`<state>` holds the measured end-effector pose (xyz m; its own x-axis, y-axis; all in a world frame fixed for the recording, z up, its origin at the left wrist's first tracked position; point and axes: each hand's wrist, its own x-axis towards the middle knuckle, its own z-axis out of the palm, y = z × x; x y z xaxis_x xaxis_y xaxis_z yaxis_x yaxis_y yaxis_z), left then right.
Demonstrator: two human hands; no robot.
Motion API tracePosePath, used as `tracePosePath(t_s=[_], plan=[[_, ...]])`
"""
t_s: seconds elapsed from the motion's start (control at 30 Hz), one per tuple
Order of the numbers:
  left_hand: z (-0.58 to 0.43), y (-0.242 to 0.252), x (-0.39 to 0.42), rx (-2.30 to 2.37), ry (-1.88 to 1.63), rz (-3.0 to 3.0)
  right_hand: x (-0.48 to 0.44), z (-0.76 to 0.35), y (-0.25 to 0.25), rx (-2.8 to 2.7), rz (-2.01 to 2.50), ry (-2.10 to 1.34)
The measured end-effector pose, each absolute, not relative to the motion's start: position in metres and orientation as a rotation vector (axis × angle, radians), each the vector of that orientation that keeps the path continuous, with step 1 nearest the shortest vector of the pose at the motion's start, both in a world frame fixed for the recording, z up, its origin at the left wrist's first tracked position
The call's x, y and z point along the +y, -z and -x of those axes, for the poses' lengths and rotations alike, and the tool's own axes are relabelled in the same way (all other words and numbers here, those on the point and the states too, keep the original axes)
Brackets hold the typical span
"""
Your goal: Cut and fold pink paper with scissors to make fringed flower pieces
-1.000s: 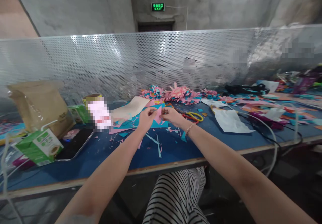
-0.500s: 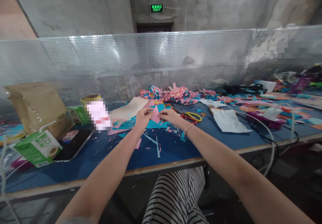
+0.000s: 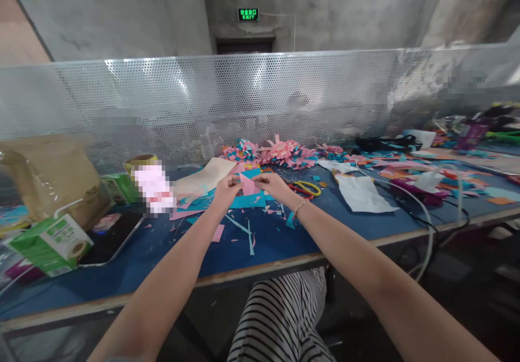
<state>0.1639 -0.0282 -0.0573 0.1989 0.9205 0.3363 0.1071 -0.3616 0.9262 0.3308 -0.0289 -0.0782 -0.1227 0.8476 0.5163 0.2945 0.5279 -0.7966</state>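
Observation:
A small piece of pink paper point(image 3: 248, 186) is held up between my two hands above the table. My left hand point(image 3: 228, 189) pinches its left side, and my right hand point(image 3: 273, 183) grips its right side with fingers closed. Under it lies a sheet of blue paper point(image 3: 252, 201). Thin strips and scraps of paper point(image 3: 251, 237) are scattered closer to me. Just right of my right hand rest scissors point(image 3: 307, 188) with red and yellow handles. Behind my hands sit fluffy pink and blue paper bundles point(image 3: 280, 150).
On the left are a brown paper bag point(image 3: 57, 172), a green drink carton point(image 3: 51, 245), a lit phone point(image 3: 153, 186) and a dark tablet point(image 3: 114, 237). White sheets point(image 3: 363, 194) and cables point(image 3: 430, 232) lie to the right. A perforated metal screen point(image 3: 227, 91) stands along the back.
The pink paper has turned and shifted a little between my fingers, so its outline looks different. The whole view has moved slightly. Both hands keep hold of the paper.

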Motion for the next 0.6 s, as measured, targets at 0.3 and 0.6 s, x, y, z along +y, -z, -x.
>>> tracePosePath(t_s=[0.3,0.6], plan=[[-0.1639,0.0535,-0.0344,1.018,-1.051,-1.714,-0.0292,-0.3357,0.0708,-1.530,0.933,-0.684],[-0.1644,0.0530,-0.0366,0.982,-1.057,-1.684,-0.0316,-0.3398,0.0688,-1.589,1.017,-0.603]])
